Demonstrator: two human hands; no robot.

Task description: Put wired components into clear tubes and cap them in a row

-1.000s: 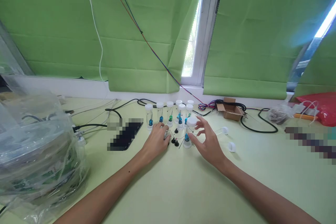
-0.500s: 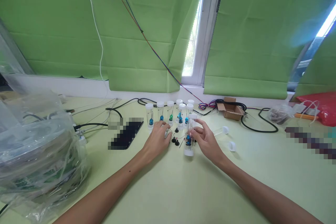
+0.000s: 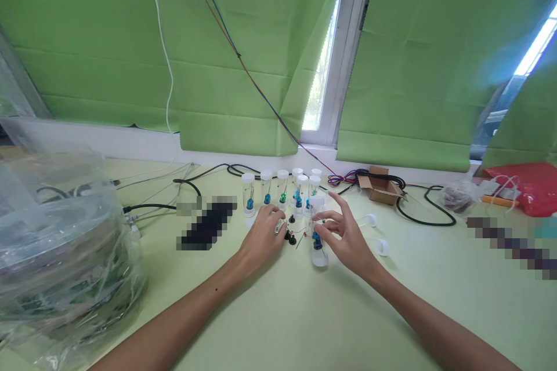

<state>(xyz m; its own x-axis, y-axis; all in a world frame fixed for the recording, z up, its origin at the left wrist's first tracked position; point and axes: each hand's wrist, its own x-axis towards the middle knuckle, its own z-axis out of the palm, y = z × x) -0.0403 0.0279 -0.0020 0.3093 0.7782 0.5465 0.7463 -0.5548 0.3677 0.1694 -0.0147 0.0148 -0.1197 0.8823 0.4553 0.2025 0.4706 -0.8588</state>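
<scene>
1. There it was, the near tube (image 3: pixel 320 250), clear-walled and white-capped with a blue piece (image 3: pixel 316 239) inside, roughly upright above the bench (image 3: pixel 278 313); whether its base touched down, the view couldn't say.
2. And the right grip (image 3: pixel 350 240) had it! Thumb and bent fingers were clamped on the near tube from its right side, below the cap, while the index finger pointed up, clear of the wall.
3. Opposite, the left grip (image 3: pixel 261 235) sat low, fingers curled; something shiny (image 3: pixel 277 231) showed at the fingertips, but you couldn't tell whether they pinched it.
4. Between the grips, small black pieces (image 3: pixel 293 239) lay on the bench, left of the near tube.
5. Behind them, what a line-up: seven capped tubes (image 3: pixel 282 192), all standing!
6. Out beyond the right grip lay a loose white cap (image 3: pixel 382 248).
</scene>
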